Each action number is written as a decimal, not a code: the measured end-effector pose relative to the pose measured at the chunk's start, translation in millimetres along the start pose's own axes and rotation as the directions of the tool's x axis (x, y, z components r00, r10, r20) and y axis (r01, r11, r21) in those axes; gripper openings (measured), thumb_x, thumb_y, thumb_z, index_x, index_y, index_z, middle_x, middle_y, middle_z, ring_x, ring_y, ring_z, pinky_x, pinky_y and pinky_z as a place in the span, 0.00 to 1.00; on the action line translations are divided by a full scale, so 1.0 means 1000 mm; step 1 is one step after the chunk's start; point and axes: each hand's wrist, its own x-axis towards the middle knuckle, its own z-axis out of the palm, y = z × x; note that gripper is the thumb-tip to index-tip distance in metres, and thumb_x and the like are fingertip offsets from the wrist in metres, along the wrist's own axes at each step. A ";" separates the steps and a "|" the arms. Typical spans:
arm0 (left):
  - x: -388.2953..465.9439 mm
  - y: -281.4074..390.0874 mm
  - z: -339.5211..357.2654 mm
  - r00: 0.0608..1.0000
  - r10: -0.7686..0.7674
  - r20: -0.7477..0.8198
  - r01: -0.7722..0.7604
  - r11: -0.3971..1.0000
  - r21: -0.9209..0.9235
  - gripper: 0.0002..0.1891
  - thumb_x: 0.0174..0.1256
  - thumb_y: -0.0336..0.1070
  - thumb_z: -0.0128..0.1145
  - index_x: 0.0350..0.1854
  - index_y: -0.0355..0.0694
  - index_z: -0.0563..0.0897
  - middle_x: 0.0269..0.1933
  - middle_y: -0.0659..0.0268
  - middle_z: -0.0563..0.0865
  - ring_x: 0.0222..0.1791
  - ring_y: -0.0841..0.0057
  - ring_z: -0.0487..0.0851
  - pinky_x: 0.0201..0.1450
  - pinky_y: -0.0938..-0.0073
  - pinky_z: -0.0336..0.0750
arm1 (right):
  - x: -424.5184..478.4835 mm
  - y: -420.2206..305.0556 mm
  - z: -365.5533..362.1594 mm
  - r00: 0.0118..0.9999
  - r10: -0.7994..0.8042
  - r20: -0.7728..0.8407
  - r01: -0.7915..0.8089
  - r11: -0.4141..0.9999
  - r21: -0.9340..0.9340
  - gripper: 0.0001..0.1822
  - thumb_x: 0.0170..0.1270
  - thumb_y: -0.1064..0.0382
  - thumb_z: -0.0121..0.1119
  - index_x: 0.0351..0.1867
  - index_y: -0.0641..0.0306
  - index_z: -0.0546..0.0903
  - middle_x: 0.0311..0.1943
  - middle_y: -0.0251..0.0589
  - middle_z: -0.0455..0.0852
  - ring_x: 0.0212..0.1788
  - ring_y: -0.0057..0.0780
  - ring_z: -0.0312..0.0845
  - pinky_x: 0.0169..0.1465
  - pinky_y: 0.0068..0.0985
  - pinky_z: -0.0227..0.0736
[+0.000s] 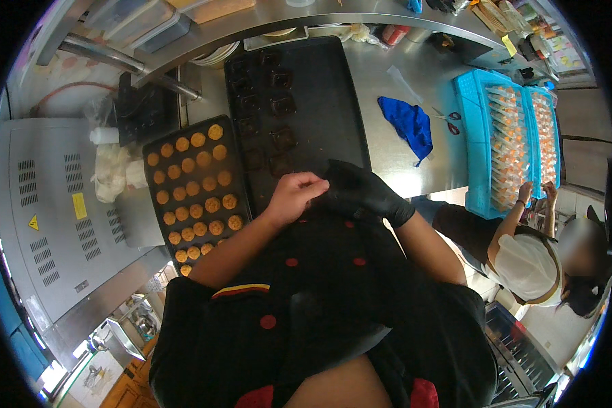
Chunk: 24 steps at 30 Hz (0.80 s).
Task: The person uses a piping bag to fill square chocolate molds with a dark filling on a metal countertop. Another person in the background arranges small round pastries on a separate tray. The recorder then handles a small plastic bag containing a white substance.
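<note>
My bare left hand [298,196] is held near my chest, its thumb and fingertips pinched together close to my right hand; whether something thin is between them I cannot tell. On my right hand [364,191] is a black glove, its fingers partly hidden against the dark tray and jacket. Both hands are at the near edge of a large black baking tray [326,102], which holds dark square pieces [283,105] in its left part. Left of it, a smaller dark baking tray [150,214] carries rows of round golden-brown baked pieces [212,204].
A blue cloth [408,122] and scissors [450,120] lie on the steel table [357,66]. Blue plastic baskets [477,153] hold wrapped items at the right, where a co-worker [525,260] reaches in. A steel shelf [265,25] spans the far side; a grey metal cabinet [56,178] stands left.
</note>
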 end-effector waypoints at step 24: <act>0.032 0.040 0.017 0.962 -0.230 -0.148 0.243 0.967 0.079 0.14 0.71 0.44 0.70 0.37 0.36 0.88 0.28 0.74 0.81 0.27 0.86 0.74 0.30 0.80 0.65 | 0.026 -0.016 -0.026 0.940 -0.340 -0.007 0.302 0.844 -0.443 0.27 0.62 0.55 0.76 0.58 0.67 0.83 0.54 0.49 0.89 0.60 0.35 0.84 0.62 0.34 0.78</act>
